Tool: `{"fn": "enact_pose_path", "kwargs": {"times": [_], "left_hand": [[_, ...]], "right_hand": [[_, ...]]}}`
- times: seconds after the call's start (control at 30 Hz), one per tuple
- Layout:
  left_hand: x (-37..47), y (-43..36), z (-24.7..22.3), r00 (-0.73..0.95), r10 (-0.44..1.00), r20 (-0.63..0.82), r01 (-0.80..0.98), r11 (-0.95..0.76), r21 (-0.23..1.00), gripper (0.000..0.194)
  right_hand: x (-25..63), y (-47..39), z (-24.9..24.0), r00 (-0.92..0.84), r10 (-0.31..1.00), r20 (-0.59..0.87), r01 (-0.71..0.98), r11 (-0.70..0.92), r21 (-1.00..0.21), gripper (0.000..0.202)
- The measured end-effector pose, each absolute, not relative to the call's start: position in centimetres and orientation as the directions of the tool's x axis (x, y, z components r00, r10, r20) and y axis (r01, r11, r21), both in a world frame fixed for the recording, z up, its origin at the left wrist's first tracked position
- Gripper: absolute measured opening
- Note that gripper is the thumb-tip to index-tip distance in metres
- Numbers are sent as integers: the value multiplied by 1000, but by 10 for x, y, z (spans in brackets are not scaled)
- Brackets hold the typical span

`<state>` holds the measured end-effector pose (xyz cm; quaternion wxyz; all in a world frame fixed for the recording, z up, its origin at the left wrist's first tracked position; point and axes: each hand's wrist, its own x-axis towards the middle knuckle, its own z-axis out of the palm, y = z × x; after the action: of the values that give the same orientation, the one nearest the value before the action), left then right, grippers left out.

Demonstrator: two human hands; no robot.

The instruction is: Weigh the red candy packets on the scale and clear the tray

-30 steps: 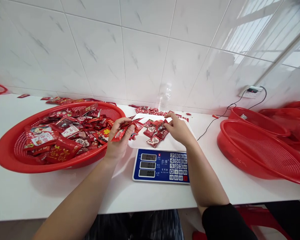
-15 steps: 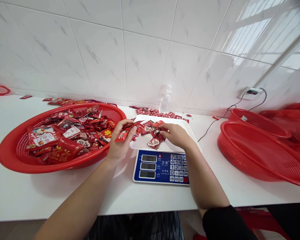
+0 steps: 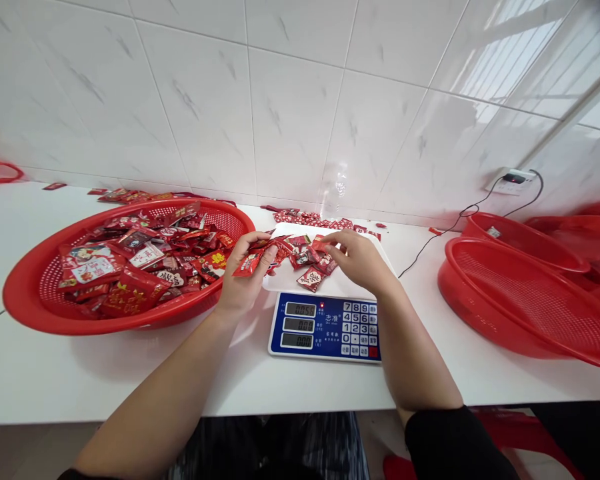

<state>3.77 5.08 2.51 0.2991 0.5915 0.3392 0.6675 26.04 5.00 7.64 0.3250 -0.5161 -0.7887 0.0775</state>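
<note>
Left hand still holds packets; right hand raised.

Your white table, scale and baskets

On your white table sit the blue-and-white scale, a packet-filled red basket at left, more red baskets at right, and loose packets along the wall.

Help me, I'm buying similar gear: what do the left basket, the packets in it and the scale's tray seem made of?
Basket: likely glossy molded plastic, from its even red, shiny rim and perforated wall.
Packets: probably shiny printed film, creased with highlights.
Tray: smooth white, probably plastic from its even surface, though coated metal is possible.
</note>
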Motion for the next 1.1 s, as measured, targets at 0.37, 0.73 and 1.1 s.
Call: {"fn": "enact_pose_path", "kwargs": {"times": [0.37, 0.73, 1.1], "left_hand": [[43, 47, 28, -145, 798, 585, -10, -593, 805, 25], [40, 47, 28, -119, 795, 595, 20, -598, 802, 26], [41, 35, 32, -31, 685, 728, 207, -708, 675, 27]], "right_hand": [[258, 40, 85, -226, 846, 482, 723, 478, -499, 25], [257, 38, 86, -230, 846, 480, 726, 478, -494, 26], [199, 0, 72, -581, 578, 572, 554, 796, -242, 27]]}}
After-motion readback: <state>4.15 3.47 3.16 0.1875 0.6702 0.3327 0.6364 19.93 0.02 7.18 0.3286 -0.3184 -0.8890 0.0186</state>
